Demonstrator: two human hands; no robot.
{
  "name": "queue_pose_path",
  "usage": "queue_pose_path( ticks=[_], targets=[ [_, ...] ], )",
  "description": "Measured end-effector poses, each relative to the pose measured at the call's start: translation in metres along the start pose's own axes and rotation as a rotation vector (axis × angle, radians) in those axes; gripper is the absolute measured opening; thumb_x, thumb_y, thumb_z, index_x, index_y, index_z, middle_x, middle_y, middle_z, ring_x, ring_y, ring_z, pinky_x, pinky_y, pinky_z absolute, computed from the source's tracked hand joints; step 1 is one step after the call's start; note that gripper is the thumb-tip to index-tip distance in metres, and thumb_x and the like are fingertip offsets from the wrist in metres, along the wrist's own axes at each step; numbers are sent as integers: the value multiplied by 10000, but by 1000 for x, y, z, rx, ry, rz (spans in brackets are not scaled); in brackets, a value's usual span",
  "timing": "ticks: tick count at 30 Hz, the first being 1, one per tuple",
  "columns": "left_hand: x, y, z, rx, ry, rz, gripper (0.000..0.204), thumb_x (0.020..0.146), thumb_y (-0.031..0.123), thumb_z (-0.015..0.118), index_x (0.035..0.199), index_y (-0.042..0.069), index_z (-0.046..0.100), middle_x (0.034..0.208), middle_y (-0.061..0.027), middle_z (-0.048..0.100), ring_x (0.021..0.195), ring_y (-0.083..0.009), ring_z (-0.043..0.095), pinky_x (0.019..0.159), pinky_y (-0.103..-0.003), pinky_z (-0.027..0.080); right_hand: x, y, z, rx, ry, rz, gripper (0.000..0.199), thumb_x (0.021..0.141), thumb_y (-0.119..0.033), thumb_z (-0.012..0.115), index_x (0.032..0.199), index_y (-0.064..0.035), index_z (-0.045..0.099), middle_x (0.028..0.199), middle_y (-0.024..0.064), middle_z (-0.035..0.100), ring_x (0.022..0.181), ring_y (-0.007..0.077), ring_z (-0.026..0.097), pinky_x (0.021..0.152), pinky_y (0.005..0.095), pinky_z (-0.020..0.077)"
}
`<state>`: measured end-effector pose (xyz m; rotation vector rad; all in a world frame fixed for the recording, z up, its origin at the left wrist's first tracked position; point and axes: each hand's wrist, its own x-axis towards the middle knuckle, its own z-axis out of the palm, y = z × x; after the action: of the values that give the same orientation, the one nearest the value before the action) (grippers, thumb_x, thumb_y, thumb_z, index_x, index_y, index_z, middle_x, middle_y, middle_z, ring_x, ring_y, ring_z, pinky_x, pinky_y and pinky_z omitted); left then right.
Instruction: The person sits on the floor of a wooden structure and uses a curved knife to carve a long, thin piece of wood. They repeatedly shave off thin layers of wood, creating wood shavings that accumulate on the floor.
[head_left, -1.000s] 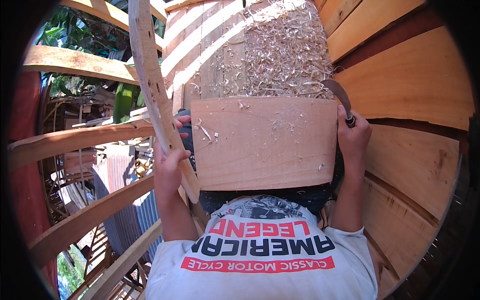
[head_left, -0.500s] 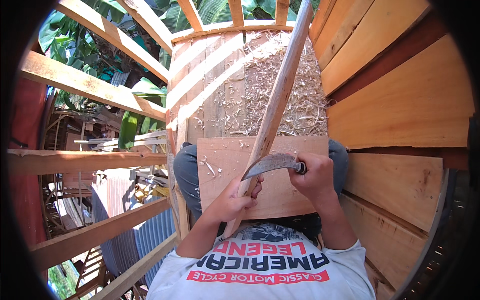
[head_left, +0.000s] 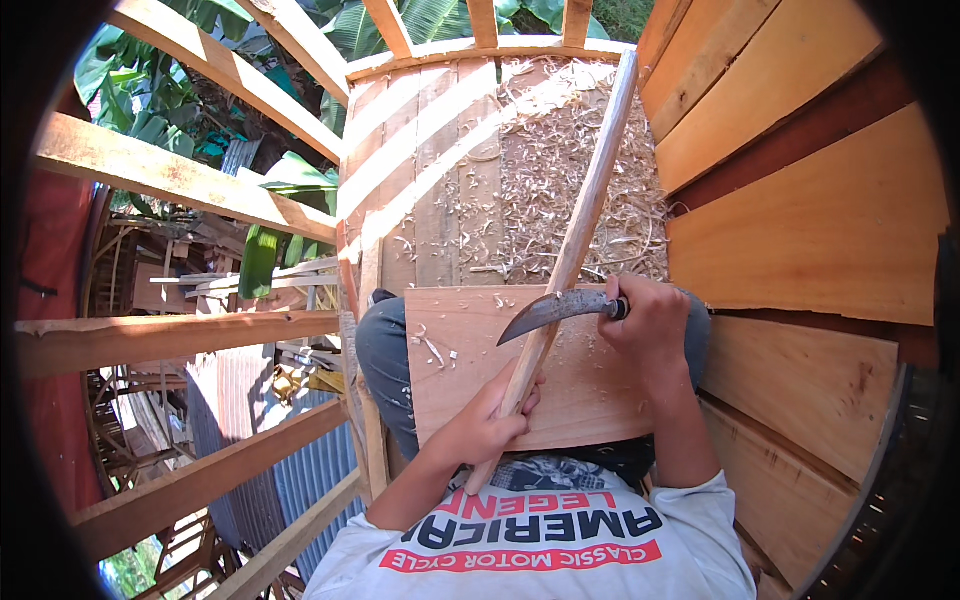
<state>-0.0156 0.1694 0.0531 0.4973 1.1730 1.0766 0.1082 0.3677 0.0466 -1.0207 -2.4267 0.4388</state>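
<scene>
Left hand [head_left: 490, 415]: fingers wrapped around the lower part of a long wooden stick [head_left: 590, 215]. Right hand [head_left: 648, 318]: clenched around the handle of a curved knife [head_left: 565, 306]. Stick slants over the lap board [head_left: 600, 395], crossing its near edge left of the middle and its far edge right of the middle; lower end by the shirt [head_left: 520, 555], upper end beyond the board. Blade lies across the stick, just inside the board's far edge; cannot tell if it bites.

Progress (judged): shaving appears under way. Flakes lie by the board's left edge, and curled shavings [head_left: 570, 130] heap on the floor planks [head_left: 400, 195], source not shown. Stick remains one piece; amount left to trim unclear.
</scene>
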Motion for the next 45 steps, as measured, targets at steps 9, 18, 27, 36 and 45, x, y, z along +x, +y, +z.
queue_pose_path(
  ticks=[9, 18, 27, 36, 45],
  targets=[
    [-4, -6, 2, 49, -52, 15, 550, 643, -14, 509, 1186, 6, 421, 868, -21, 410, 805, -117, 432, 714, -254, 400, 32, 36, -17, -131, 68, 360, 152, 787, -176, 625, 708, -52, 661, 597, 165, 582, 577, 376, 587, 545, 430, 467],
    [-3, 3, -7, 79, 10, 79, 534, 664, -58, 498, 1186, 21, 420, 832, -32, 435, 772, -135, 450, 717, -274, 418, 0, -10, -4, 86, -43, 3, 179, 790, -171, 652, 645, -79, 601, 571, 116, 570, 538, 326, 588, 513, 411, 458],
    [-16, -7, 3, 363, 40, 104, 513, 659, 8, 538, 1160, 16, 431, 841, -51, 457, 751, -151, 475, 697, -286, 410, 38, 54, -20, -62, 213, 237, 270, 827, -185, 643, 619, -33, 560, 543, 141, 536, 484, 309, 560, 473, 395, 409],
    [-5, 13, -4, 434, 223, 89, 491, 676, -30, 553, 1153, 34, 454, 804, -30, 470, 752, -138, 488, 705, -265, 414, -7, 1, -30, 389, -13, 172, 284, 827, -238, 728, 782, -14, 560, 517, 78, 460, 431, 162, 471, 435, 310, 368],
    [6, 2, -13, 523, 259, 198, 611, 690, 73, 610, 1256, -41, 410, 994, -228, 580, 968, -294, 576, 883, -359, 435, -13, 2, -25, 404, -110, -157, 249, 894, -271, 640, 865, -27, 597, 658, 121, 575, 568, 273, 593, 509, 357, 440]
  ],
)
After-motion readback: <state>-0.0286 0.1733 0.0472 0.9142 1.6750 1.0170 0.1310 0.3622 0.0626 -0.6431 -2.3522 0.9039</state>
